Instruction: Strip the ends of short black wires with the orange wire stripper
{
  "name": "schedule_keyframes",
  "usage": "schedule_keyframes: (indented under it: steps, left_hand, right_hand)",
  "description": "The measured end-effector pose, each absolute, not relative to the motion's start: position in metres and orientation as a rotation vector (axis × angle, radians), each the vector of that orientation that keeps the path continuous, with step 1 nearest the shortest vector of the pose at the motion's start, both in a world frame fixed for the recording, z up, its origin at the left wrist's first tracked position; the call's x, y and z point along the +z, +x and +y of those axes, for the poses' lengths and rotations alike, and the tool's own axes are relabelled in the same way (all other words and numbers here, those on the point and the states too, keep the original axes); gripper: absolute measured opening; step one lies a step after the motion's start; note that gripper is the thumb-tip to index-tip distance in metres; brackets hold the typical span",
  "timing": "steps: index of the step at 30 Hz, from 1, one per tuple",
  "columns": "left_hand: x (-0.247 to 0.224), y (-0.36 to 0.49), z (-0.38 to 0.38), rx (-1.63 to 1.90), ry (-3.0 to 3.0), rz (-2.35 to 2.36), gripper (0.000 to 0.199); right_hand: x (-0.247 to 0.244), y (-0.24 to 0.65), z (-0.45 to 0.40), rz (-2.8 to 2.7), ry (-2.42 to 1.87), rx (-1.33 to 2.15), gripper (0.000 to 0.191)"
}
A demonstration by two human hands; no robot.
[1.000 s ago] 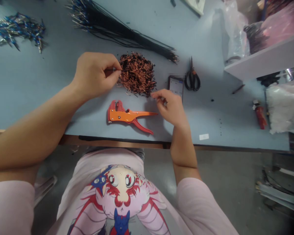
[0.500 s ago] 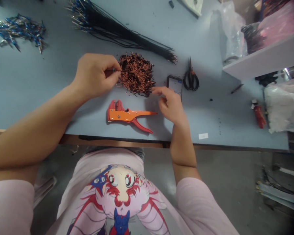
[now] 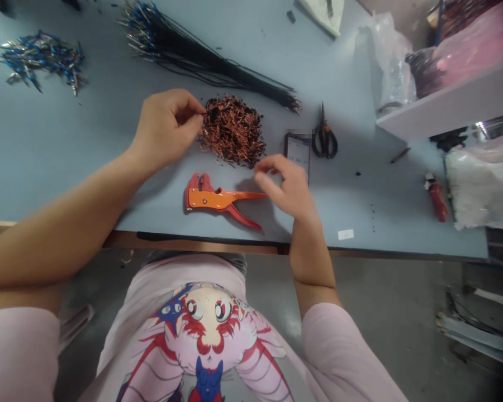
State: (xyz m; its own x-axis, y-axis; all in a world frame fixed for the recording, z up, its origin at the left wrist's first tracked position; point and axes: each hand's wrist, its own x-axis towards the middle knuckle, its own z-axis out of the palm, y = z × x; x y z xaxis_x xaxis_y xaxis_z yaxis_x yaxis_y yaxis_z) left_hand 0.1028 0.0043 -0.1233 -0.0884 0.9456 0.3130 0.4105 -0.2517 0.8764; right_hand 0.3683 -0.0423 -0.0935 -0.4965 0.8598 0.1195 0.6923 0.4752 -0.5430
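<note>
A heap of short copper wire pieces (image 3: 233, 131) with dark bits among them lies in the middle of the table. At its left edge my left hand (image 3: 167, 123) has thumb and index finger pinched together; whatever is between the tips is too small to make out. Close to the heap's lower right edge is my right hand (image 3: 287, 187), its fingers bent and the thumb a little apart, with nothing visible in them. Below the heap lies an orange and red wire stripper (image 3: 212, 199), with its upper handle's end reaching toward my right hand.
Behind the heap stretches a bundle of black wires (image 3: 218, 61) with blue and metal ends. A pile of blue and silver connectors (image 3: 42, 58) lies far left. To the right are a phone (image 3: 298, 151), black scissors (image 3: 325, 137), a red lighter (image 3: 436, 198) and a shelf (image 3: 427, 106) with plastic bags.
My right hand has drawn slightly back from the heap, and its thumb now extends toward the index finger. My left hand stays pinched at the left edge. The view has shifted slightly.
</note>
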Motion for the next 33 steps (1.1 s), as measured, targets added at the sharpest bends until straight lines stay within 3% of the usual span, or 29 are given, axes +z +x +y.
schedule_keyframes:
  steps: [4, 7, 10, 14, 19, 25, 33]
  left_hand:
    - [-0.126, 0.102, 0.008, 1.393, 1.479, 1.431, 0.026]
    - [-0.129, 0.100, 0.011, 1.490, 1.419, 1.382, 0.027]
    - [-0.131, 0.099, 0.014, 1.613, 1.369, 1.294, 0.036]
    - [-0.127, 0.100, 0.015, 1.722, 1.268, 1.231, 0.048]
    - [-0.120, 0.108, 0.007, 1.621, 1.219, 1.221, 0.038]
    - [-0.106, 0.122, -0.018, 1.472, 1.271, 1.153, 0.016]
    - [-0.111, 0.139, -0.039, 1.248, 1.359, 1.163, 0.013]
  right_hand:
    - [-0.087, 0.343, -0.069, -2.763, -1.271, 0.675, 0.067]
    - [-0.091, 0.333, -0.075, -2.855, -1.295, 0.616, 0.051]
    - [-0.088, 0.338, -0.065, -2.607, -1.384, 0.787, 0.031]
    - [-0.074, 0.353, -0.043, -1.972, -1.338, 1.247, 0.034]
    - [-0.076, 0.351, -0.032, -1.297, -1.045, 1.923, 0.034]
    - [-0.096, 0.342, -0.047, -0.868, -1.071, 2.197, 0.030]
    - [-0.097, 0.348, -0.053, -0.629, -0.824, 2.408, 0.037]
